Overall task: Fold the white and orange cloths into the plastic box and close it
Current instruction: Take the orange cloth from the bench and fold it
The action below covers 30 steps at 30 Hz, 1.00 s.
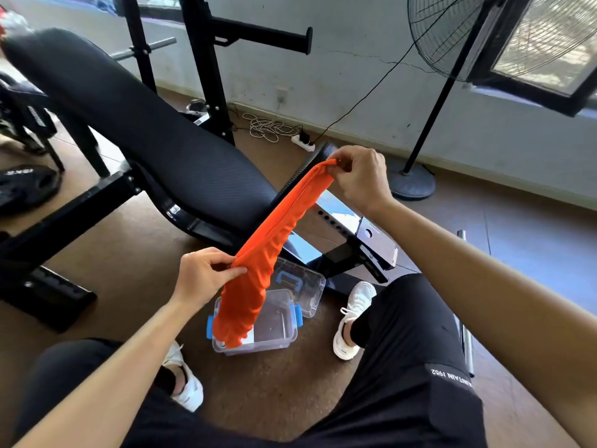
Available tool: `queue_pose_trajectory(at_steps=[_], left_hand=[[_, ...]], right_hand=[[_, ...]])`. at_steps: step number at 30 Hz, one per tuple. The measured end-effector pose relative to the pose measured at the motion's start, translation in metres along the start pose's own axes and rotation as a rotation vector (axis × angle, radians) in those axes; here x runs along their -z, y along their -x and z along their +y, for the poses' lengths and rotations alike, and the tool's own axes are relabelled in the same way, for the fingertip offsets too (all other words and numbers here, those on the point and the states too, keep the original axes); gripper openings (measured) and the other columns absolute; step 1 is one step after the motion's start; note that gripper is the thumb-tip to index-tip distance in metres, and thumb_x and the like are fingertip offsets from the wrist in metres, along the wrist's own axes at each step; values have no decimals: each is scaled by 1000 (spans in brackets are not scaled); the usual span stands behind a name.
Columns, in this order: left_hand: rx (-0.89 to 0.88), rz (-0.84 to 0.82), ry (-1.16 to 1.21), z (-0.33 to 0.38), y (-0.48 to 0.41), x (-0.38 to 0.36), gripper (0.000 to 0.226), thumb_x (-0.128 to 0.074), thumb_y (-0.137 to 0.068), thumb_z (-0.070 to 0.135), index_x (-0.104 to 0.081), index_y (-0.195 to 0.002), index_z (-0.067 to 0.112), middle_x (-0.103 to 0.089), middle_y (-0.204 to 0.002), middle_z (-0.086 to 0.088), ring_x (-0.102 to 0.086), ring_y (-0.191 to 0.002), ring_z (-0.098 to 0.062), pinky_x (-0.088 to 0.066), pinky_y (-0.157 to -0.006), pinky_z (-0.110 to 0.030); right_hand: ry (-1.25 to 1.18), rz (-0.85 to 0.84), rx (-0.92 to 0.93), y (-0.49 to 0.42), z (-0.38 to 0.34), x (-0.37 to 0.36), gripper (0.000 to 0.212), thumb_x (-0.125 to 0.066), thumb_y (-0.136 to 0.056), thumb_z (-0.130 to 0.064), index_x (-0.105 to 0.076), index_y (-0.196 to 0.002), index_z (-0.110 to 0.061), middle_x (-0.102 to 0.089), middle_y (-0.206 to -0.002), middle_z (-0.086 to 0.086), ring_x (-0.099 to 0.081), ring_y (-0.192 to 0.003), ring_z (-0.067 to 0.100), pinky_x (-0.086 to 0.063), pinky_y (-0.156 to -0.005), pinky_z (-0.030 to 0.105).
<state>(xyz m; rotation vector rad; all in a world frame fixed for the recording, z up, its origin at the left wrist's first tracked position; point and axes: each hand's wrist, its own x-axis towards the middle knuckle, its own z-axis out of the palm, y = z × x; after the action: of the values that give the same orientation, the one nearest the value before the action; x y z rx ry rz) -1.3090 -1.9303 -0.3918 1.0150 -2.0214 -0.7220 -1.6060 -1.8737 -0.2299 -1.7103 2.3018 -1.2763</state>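
Observation:
The orange cloth [274,234] is stretched in the air between both hands. My right hand [360,177] pinches its upper end, and my left hand [206,273] pinches it lower down. The loose end of the cloth hangs over the clear plastic box [277,331], which stands open on the floor between my feet and has blue clips. The clear lid [307,286] lies just behind the box, leaning against it. No white cloth shows in this view.
A black weight bench [135,124] with its frame runs from far left to the centre behind the box. A standing fan [429,130] and a power strip [303,142] with cables are by the wall. Weight plates [26,185] lie left.

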Motion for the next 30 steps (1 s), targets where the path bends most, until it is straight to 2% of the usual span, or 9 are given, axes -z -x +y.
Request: queue_pose_trajectory(at_steps=[3,5,8,11,14,20,24,27,30], left_hand=[[-112,5,-113,9,-4,10,25,-95,-61,28,-82,-78,14,-73,-74,5,-66,-63,-8,-52,-65,-19],[-164,55,-170,10,-15,21,26,-94,-62,29,-82,-78,13,-73,-73,4,-66,-62,-10,-52,-65,-24],[-82,147,-181,3,-27,24,23,-92,-69,28,-83,-82,12,-75,-77,-2,-67,-67,-16,-50,-70,-26],[-122,-171,-216,-1,-14,-5,27,-86,-70,38,-83,-83,14,-76,-80,0,-72,-73,-19,-50,-74,-28],[-35,-145,-154,-7,-15,-13,20,-91,-70,18,-83,-88,13,-76,-81,0,-71,-73,-20,-55,-72,-37],[16,-105,-85,14,-7,-22,29,-94,-65,17,-71,-84,22,-69,-73,10,-62,-65,-7,-52,-66,-27],[121,-115,20,18,-7,-32,50,-92,-70,19,-65,-112,24,-68,-75,7,-64,-70,-5,-53,-71,-22],[145,-245,-33,17,-8,-45,27,-87,-77,23,-77,-101,19,-69,-80,-3,-65,-74,-15,-56,-77,-40],[221,-281,91,20,-3,-57,13,-85,-80,19,-73,-86,21,-69,-92,-8,-69,-85,-23,-58,-82,-38]], right_hand=[[12,-53,-15,-9,2,0,10,-78,-84,-16,-77,-94,-15,-57,-96,1,-57,-88,18,-47,-82,31],[-8,-91,-29,-14,2,4,10,-76,-84,-12,-75,-95,-13,-63,-96,1,-62,-90,19,-53,-85,36],[-102,-81,-77,-17,3,7,10,-74,-84,-6,-75,-92,-11,-70,-85,-1,-66,-80,14,-60,-81,38],[-148,-107,-84,-16,3,4,12,-70,-84,1,-75,-91,-7,-74,-86,6,-69,-79,18,-61,-80,40],[-162,-106,-66,-13,5,1,12,-68,-86,1,-72,-95,-5,-72,-87,6,-70,-84,24,-59,-82,44],[-273,-48,-75,-17,6,0,13,-64,-88,-3,-70,-95,-13,-70,-85,0,-70,-87,32,-59,-79,51],[-372,-33,-62,-21,-2,4,22,-62,-85,-11,-64,-82,-32,-70,-80,-4,-71,-84,34,-58,-77,56],[-423,-52,-4,-20,-8,7,24,-61,-86,-7,-64,-82,-31,-72,-80,2,-72,-80,35,-60,-74,54],[-487,-11,29,-23,-14,13,26,-61,-89,-2,-64,-82,-27,-69,-77,0,-68,-73,24,-59,-70,45]])
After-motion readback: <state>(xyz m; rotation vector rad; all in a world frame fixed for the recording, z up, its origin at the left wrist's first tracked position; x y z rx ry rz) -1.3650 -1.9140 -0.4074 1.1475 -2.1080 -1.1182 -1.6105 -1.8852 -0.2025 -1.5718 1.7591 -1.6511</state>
